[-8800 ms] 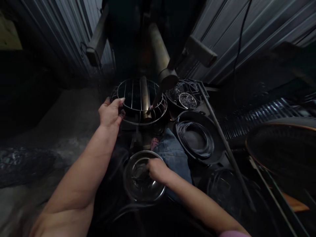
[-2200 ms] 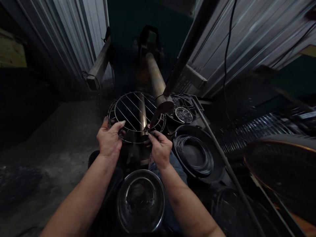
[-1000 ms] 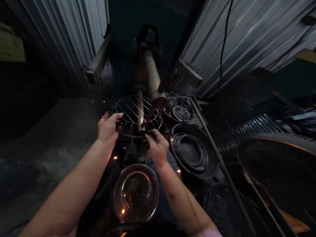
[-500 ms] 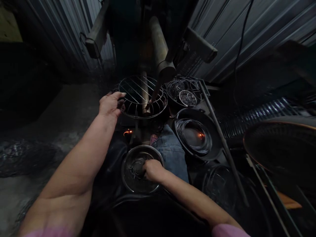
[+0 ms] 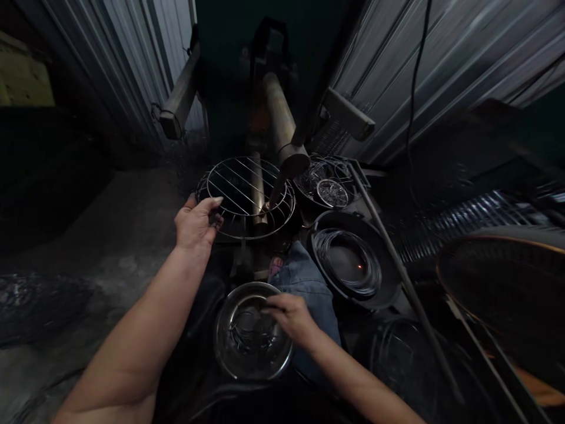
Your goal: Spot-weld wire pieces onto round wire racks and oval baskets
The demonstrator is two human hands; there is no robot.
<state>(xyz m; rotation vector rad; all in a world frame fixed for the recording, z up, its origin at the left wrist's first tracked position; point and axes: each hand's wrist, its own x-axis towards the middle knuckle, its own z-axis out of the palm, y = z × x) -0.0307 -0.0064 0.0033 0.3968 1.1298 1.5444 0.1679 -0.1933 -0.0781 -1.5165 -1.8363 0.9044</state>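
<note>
The left hand [image 5: 194,222] pinches a round silver wire rack [image 5: 241,215]; the right hand [image 5: 293,318] (its grip I can't tell) seems mid-pick at a shiny steel bowl [image 5: 256,367], next needing a sure pinch.

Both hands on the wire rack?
No, only the left hand grips the wire rack; the right hand is at the metal bowl.

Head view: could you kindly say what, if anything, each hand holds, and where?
Left hand: round wire rack, by its left rim. Right hand: cannot be told.

The wire frame [image 5: 238,189] is silver (striped by parallel bars), the jeans [image 5: 309,284] faded blue.
</note>
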